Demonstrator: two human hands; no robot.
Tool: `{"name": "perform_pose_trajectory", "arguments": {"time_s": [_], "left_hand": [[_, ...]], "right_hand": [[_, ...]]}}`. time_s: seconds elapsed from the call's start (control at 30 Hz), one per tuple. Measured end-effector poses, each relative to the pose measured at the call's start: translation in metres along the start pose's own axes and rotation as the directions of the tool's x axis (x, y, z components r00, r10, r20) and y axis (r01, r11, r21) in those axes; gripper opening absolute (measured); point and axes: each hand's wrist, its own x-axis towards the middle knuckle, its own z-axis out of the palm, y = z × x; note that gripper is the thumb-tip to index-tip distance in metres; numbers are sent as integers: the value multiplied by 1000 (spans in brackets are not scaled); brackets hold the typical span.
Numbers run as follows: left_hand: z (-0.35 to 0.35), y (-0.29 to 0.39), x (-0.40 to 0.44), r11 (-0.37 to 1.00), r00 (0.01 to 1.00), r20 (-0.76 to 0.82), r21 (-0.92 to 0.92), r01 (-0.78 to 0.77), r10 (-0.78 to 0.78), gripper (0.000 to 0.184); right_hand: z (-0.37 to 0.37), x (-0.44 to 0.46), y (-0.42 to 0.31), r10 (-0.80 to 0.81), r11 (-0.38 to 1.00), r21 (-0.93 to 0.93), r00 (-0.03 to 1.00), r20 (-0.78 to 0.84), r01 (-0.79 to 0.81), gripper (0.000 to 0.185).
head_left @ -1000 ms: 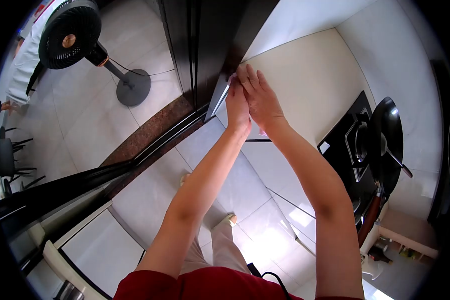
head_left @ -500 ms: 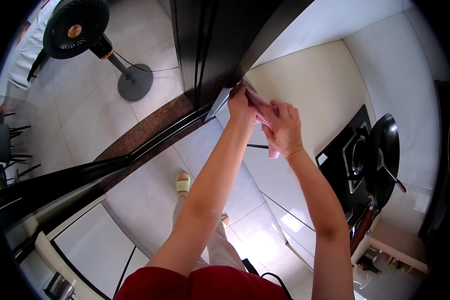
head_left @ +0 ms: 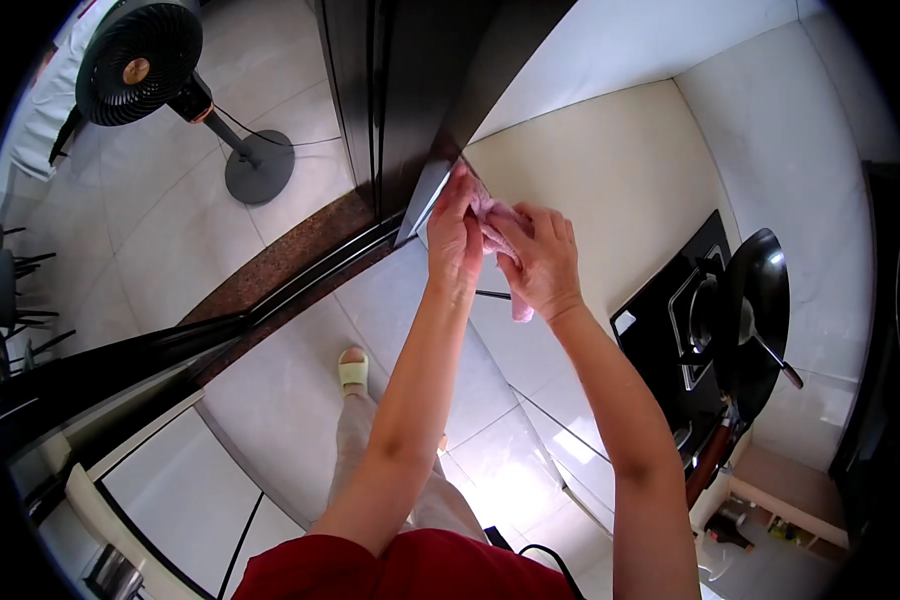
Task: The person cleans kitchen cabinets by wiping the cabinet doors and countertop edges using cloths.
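Pink cloth (head_left: 492, 218), right hand (head_left: 549, 264) closed around it, left hand (head_left: 452, 238) loosely gripping it

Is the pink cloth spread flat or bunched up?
Bunched: the pink cloth is gathered in folds between the left hand and right hand, with one end sticking out.

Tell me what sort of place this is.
A kitchen, probably in a home: there's a black stove, a black wok beside its grate, and a pale countertop.

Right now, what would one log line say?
left hand: touching pink cloth; right hand: gripping pink cloth; location: by cream countertop; nearby: wok, gas stove
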Motion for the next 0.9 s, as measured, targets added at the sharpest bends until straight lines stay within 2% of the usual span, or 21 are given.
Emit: {"name": "perform_pose_trajectory", "arguments": {"time_s": [0.07,0.17,0.27,0.4,0.47,0.5,0.57,0.6,0.67,0.7,0.77,0.9], "left_hand": [[3,2,2,988,1000,13,-157,9,-7,28],[6,-4,3,992,1000,0,-124,-30,30,25],[2,-9,17,992,996,-87,-123,-8,-3,23],[2,-11,33,992,993,-115,-123,12,-26,23],[7,-9,35,997,953,-300,-71,23,-43,23],[8,-7,34,997,953,-300,-71,23,-43,23],[14,3,32,976,951,-251,-162,144,-181,24],[19,8,31,976,950,-251,-160,147,-184,24],[26,16,30,938,877,-351,-226,262,-329,26],[18,15,33,938,877,-351,-225,263,-330,26],[5,13,37,888,846,-272,-166,428,-459,29],[8,-9,19,911,857,-320,-227,345,-404,32]], "right_hand": [[0,-1,0,11,1000,11,1000,3,-11,52],[0,0,3,-13,1000,-15,1000,10,13,52],[1,-1,2,-9,1000,-7,1000,4,9,55],[0,0,1,10,1000,-24,999,48,-9,58],[-1,0,2,13,999,-32,998,57,-12,58],[-1,-1,1,10,999,-35,998,62,-7,58],[-2,1,2,5,999,-40,998,64,-2,58],[-2,1,1,6,999,-32,998,57,-4,58],[-2,0,1,9,1000,-26,999,49,-8,57],[-2,0,1,9,1000,-27,999,48,-8,56],[-1,-1,-1,9,1000,-28,999,44,-7,55],[-5,3,2,23,1000,-3,999,48,-23,51]]}}
